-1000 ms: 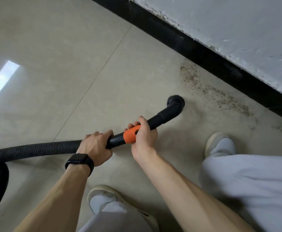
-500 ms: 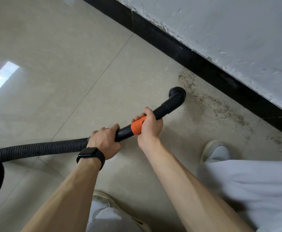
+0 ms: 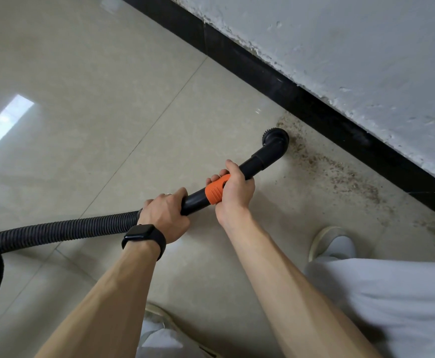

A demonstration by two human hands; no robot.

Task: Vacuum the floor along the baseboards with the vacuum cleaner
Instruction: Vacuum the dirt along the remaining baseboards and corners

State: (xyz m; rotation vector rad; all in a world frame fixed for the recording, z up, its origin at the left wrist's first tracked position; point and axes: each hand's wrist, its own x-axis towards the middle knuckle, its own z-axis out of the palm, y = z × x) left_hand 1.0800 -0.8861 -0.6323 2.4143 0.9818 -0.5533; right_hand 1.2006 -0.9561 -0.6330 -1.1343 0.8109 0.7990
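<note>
Our left hand (image 3: 164, 215) grips the black plastic vacuum tube (image 3: 250, 166) and our right hand (image 3: 234, 192) its orange collar (image 3: 213, 192), the round brush nozzle (image 3: 275, 140) at the brown grit (image 3: 340, 174) beside the glossy black baseboard (image 3: 301, 99), where a hasty sweep could scatter grit or scuff it.

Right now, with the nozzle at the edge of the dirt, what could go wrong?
The nozzle sits at one end of the dirt; a short pass may leave grit against the baseboard. The right shoe stands close to scattered dirt and might track it. The hose trails left across the floor and could snag.
</note>
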